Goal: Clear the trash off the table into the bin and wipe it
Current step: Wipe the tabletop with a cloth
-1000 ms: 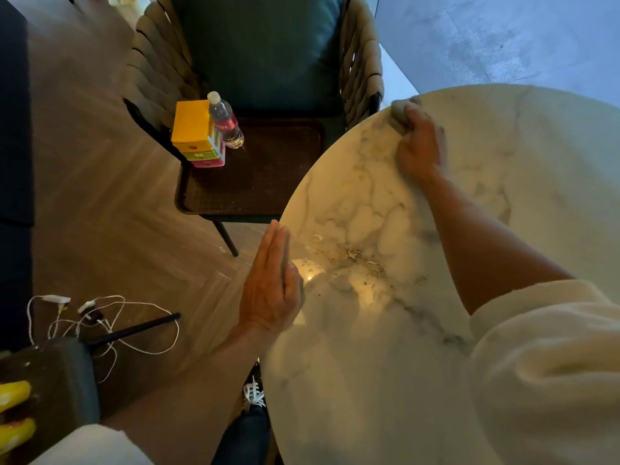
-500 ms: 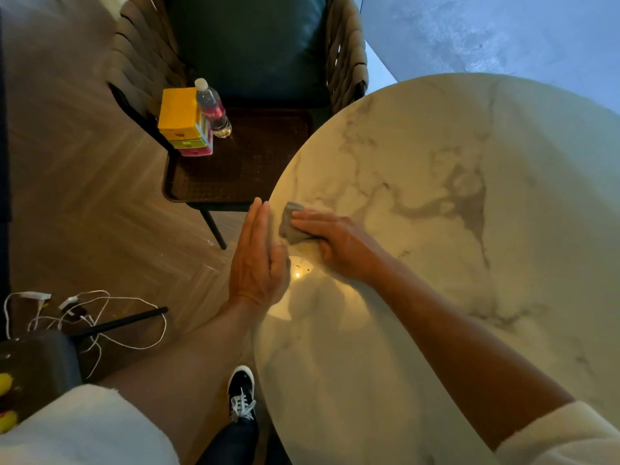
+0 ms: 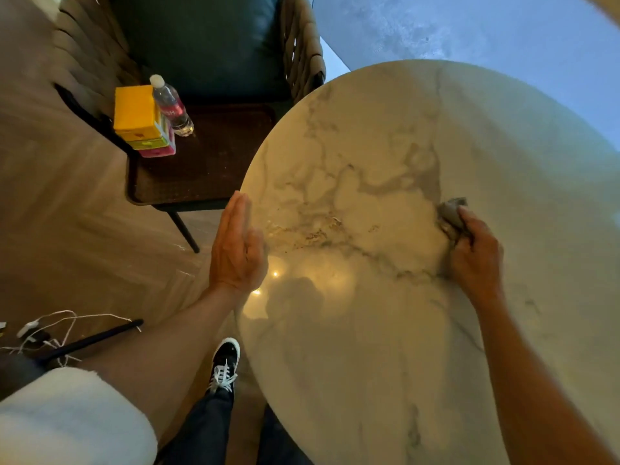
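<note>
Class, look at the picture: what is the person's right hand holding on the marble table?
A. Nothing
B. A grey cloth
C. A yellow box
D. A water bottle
B: the right hand grips a crumpled grey cloth against the marble table; the water bottle stands on the chair.

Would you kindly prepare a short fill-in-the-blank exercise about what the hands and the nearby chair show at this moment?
1. The right hand grips a grey ____ against the marble table.
2. The left hand, fingers straight, is held at the table's ____.
3. On the chair, a water bottle stands beside a stack of boxes whose top box is ____.

Missing words: cloth; edge; yellow
</note>
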Demonstrator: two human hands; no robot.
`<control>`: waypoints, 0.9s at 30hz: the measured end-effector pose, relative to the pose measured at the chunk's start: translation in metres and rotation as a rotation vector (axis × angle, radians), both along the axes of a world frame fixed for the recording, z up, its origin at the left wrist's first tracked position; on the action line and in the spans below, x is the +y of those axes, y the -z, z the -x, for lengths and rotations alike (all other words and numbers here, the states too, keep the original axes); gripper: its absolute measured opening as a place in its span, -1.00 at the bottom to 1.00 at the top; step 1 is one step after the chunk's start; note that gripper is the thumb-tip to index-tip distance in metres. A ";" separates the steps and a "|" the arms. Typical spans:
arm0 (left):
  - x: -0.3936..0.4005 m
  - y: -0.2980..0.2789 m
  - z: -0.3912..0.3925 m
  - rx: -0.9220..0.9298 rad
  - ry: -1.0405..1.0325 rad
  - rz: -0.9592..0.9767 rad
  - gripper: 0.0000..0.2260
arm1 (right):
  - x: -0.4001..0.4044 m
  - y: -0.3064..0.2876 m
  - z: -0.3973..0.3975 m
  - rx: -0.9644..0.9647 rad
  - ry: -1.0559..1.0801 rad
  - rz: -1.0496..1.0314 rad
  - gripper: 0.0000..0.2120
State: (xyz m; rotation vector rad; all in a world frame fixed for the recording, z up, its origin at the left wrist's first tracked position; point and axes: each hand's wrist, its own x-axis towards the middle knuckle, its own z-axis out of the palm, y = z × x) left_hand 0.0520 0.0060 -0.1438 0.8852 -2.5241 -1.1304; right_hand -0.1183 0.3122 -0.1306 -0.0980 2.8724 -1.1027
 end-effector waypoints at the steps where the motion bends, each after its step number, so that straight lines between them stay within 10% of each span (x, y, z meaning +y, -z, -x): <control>1: 0.000 0.000 0.000 0.000 0.003 -0.008 -0.47 | -0.007 0.004 -0.005 0.018 -0.004 -0.005 -0.44; 14: -0.006 0.001 -0.005 0.109 -0.066 -0.205 -0.49 | -0.189 0.009 -0.128 0.009 -0.447 0.171 -0.49; 20: -0.013 0.005 -0.010 0.230 -0.093 -0.405 -0.51 | -0.161 -0.013 -0.122 -0.005 -0.044 0.405 -0.52; 27: -0.019 0.007 -0.009 0.370 -0.445 -0.865 -0.61 | -0.084 0.007 -0.157 0.039 0.333 0.121 -0.44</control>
